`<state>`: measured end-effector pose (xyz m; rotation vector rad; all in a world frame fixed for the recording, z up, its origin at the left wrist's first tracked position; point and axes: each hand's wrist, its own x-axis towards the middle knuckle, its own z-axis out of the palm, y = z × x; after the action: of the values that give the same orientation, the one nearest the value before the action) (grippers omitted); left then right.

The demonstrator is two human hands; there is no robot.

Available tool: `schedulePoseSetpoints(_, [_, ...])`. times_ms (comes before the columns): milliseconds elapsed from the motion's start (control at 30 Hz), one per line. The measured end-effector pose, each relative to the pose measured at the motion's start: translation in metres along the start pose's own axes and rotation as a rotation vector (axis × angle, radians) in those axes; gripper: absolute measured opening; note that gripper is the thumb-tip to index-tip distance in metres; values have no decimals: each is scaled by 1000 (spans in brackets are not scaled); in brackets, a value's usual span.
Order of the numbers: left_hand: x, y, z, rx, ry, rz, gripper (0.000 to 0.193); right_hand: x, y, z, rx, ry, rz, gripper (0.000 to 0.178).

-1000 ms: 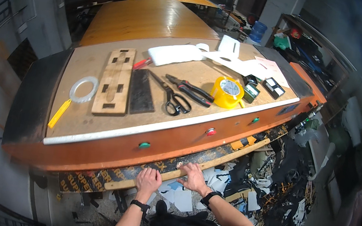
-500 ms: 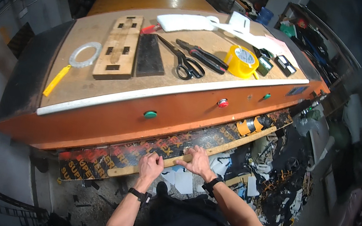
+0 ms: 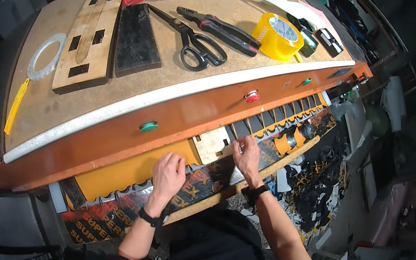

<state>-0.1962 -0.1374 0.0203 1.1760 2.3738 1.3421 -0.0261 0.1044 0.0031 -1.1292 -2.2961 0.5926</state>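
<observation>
A board (image 3: 95, 224) with printed dark top and a wooden front rail (image 3: 273, 167) sticks out below the orange machine front. On it lies an orange-yellow sheet (image 3: 126, 166) with a scalloped near edge; to the right it is cut into dark panels with orange borders (image 3: 275, 119). A pale slotted wooden block (image 3: 211, 146) rests between them. My left hand (image 3: 169, 174) is closed, fingers curled over the sheet just left of the block. At the block's right edge, my right hand (image 3: 247, 157) has its fingers pressed together. What either hand grips is hidden.
Above, the machine top holds scissors (image 3: 196, 46), pliers (image 3: 224, 30), yellow tape (image 3: 280, 37), a slotted wooden plank (image 3: 89, 37), a black slab (image 3: 138, 40) and a yellow cutter (image 3: 17, 106). Green (image 3: 148, 127) and red (image 3: 252, 96) buttons protrude from its front. Scraps (image 3: 313, 185) litter the floor right.
The board has come out toward me, bringing the sheet, cut panels and slotted block into view. Both hands have left the wooden rail and moved forward over the board. My view has moved closer.
</observation>
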Motion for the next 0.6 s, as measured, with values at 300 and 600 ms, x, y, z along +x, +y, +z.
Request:
schedulePoseSetpoints(300, [-34,-15,27,439,-295,81,72,1,38,-17,50,-502,-19,33])
schedulePoseSetpoints(600, [-84,-4,35,253,-188,70,69,-45,80,-63,437,-482,298,14])
